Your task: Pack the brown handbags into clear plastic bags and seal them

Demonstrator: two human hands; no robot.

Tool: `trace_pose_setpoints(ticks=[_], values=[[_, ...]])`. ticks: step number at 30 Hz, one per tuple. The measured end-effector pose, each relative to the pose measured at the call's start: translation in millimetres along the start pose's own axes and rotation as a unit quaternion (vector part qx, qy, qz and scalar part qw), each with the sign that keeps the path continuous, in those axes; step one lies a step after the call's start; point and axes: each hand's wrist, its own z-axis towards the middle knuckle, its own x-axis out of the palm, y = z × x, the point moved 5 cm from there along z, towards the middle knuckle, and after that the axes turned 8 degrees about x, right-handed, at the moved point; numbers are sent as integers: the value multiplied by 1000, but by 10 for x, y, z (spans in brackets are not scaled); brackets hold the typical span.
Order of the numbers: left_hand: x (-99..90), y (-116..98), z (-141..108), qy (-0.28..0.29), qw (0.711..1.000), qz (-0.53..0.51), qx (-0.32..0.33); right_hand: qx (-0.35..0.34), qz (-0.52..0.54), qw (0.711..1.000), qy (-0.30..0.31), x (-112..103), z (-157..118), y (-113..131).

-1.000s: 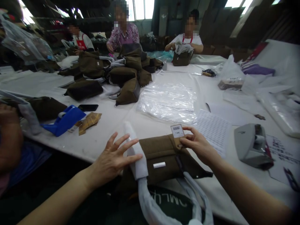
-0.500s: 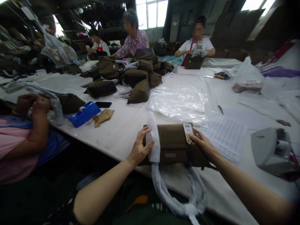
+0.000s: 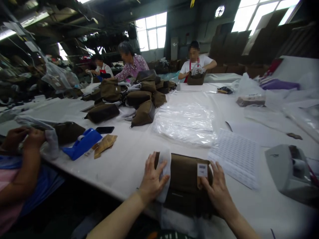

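Note:
A brown canvas bag point(image 3: 185, 179) lies on the near table edge, with a white foam-wrapped handle point(image 3: 164, 172) folded across its top. My left hand point(image 3: 152, 181) is on that handle, its thumb over the wrapping and its fingers beside it. My right hand point(image 3: 218, 191) is at the bag's right end. Its thumb pins a kraft hang tag with a white barcode label point(image 3: 202, 170) against the bag. The bag's lower part is dark and hard to make out.
A co-worker's hands point(image 3: 23, 141) hold a wrapped bag at the left. A blue tape dispenser point(image 3: 82, 143), a phone point(image 3: 104, 129), a clear plastic sheet point(image 3: 185, 124), a printed label sheet point(image 3: 235, 158), a grey machine point(image 3: 290, 172) and piled brown bags point(image 3: 144, 103) stand on the white table.
The view has tilted up and swung. My left hand has closed over the wrapped handle, now folded across the bag. The tag has moved down against the bag under my right thumb.

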Motion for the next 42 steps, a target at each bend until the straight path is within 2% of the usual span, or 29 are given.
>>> trace_pose_setpoints(ticks=[1, 3, 5, 8, 12, 15, 17, 19, 22, 25, 28, 31, 33, 35, 37, 39, 42], values=[[-5, -35, 135, 23, 998, 43, 38, -74, -64, 995, -20, 27, 86, 187], [38, -117, 375, 71, 986, 100, 116, -195, -175, 965, -5, 173, 232, 512], [145, -160, 547, 107, 974, 116, 163, -247, -258, 933, 39, 361, 352, 680], [396, -115, 697, 131, 969, 107, 182, -227, -321, 916, 82, 604, 494, 653], [762, 45, 767, 159, 970, 85, 162, -178, -338, 916, 119, 848, 611, 442], [871, 104, 771, 179, 970, 53, 154, -163, -319, 925, 126, 908, 650, 382], [824, 119, 776, 177, 972, 8, 155, -159, -290, 936, 120, 861, 661, 389], [696, 158, 796, 153, 976, -62, 142, -163, -230, 953, 111, 751, 663, 411], [432, 288, 830, 74, 975, -183, 97, -141, -65, 984, 91, 514, 666, 414], [215, 422, 807, -1, 971, -233, 57, -60, 67, 994, 60, 306, 652, 353], [74, 515, 762, -38, 973, -223, 34, -18, 89, 996, 24, 140, 637, 318], [-48, 718, 859, -111, 971, -211, 9, 1, 65, 997, -34, -42, 820, 236], [-44, 958, 1087, -158, 966, -205, -15, -4, 42, 997, -70, -107, 1124, 147], [106, 1214, 1470, -144, 970, -196, -24, -41, 17, 997, -68, -33, 1544, 71], [383, 1427, 1948, -69, 983, -171, -9, -92, -20, 995, -25, 197, 1986, 7], [691, 1587, 2402, -3, 990, -137, 15, -122, -86, 988, 37, 523, 2344, -82], [1109, 1752, 2855, 39, 992, -107, 48, -124, -209, 964, 111, 950, 2602, -291]])
